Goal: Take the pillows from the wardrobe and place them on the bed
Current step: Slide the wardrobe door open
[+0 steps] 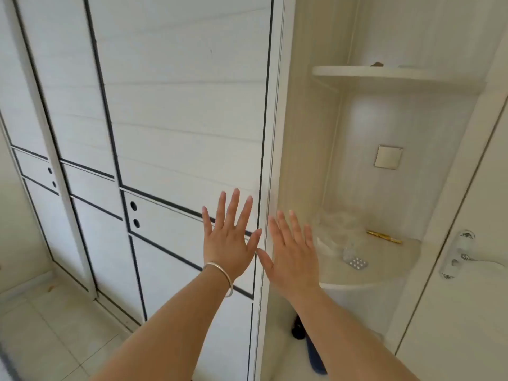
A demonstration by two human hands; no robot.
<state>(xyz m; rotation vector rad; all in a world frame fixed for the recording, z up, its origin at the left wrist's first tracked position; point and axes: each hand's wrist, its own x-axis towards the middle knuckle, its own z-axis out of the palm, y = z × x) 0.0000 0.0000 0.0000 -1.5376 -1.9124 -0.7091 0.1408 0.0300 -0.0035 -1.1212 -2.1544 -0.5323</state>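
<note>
Reaching for the closed wardrobe door, left hand and right hand hold fingers spread, empty, apparently to slide it open.

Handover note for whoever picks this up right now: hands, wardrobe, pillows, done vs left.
Left hand: open, fingers spread, empty, held up at the right edge of the white sliding wardrobe door with black trim lines; silver bangle on that wrist.
Right hand: open, empty, at the wardrobe's end frame, in front of the cream rounded corner shelf.
Wardrobe doors look closed. No pillows or bed in view.
Done: nothing.
Left: slide the door open, take the pillows out, carry them to the bed.
</note>
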